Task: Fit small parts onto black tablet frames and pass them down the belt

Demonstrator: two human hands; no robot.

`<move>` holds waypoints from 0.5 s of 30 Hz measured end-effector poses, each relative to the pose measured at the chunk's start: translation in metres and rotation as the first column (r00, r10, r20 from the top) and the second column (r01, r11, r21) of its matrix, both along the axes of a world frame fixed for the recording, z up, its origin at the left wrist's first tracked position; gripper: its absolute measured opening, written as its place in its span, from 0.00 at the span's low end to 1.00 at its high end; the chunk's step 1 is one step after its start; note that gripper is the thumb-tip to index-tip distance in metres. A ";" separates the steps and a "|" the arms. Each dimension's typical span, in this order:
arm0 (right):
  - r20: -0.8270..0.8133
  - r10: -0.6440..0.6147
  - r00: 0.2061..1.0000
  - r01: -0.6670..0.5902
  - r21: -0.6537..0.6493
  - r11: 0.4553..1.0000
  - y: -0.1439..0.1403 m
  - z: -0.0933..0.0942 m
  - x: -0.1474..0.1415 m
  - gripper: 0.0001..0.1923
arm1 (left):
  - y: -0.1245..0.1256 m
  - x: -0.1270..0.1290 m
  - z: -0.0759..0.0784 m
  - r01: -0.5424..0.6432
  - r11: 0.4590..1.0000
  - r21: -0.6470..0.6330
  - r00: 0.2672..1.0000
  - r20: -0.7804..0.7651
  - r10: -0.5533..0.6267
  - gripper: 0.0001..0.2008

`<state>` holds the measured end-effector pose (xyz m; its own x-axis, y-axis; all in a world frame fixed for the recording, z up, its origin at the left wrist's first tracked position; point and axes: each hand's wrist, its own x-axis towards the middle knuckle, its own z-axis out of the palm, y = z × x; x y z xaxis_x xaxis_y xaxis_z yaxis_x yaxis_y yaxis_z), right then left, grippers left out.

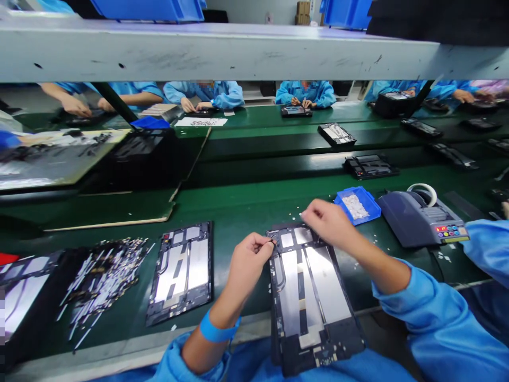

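Lying lengthwise in front of the worker, an open tablet back housing (310, 297) rests partly on the green work surface (246, 207) and partly over its near edge, toward the worker's lap, with silvery panels and dark ribs showing inside its black frame. The left hand (248, 262) pinches a small dark part between thumb and forefinger at the housing's upper left corner, the other fingers curled in. The right hand (328, 223) reaches across the housing's top edge, its fingertips drawn together as if pinching something too small to make out. Both arms wear light blue sleeves, and a blue wristband (214, 330) circles the left wrist.

Just left of the housing lies a second tablet housing (183, 270), also open side up. Farther left sits a loose pile of thin silvery strips (103, 276) on a dark tray, with another frame (24, 286) at the picture's left edge. Beyond the right hand stands a small blue parts bin (358, 204) holding pale pieces, and beside it a dark blue-grey tape dispenser (421, 217) with a white roll on top and coloured buttons on its front. White flecks dot the mat around them.

Across the green conveyor lanes, more housings (369, 166) lie spaced out, and co-workers in blue smocks (306, 93) sit bent over their own units. A grey shelf beam (238, 50) crosses the top of the view, carrying blue crates (151, 9).
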<state>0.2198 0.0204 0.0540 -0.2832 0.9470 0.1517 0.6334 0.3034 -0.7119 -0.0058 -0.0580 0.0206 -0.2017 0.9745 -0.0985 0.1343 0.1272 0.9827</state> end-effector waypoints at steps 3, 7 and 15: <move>0.251 -0.256 0.933 0.246 0.072 0.967 0.040 -0.007 0.060 0.09 | 0.001 -0.005 -0.004 -0.010 1.000 -0.007 1.000 0.029 0.010 0.09; 0.452 -0.373 0.810 0.362 0.115 0.925 0.050 -0.008 0.101 0.13 | -0.003 -0.009 -0.002 0.008 1.000 -0.019 1.000 -0.013 -0.009 0.10; 0.168 0.209 0.963 -0.192 -0.114 0.975 -0.019 0.025 -0.034 0.09 | -0.013 -0.022 0.013 0.026 0.989 0.145 0.908 -0.417 0.037 0.11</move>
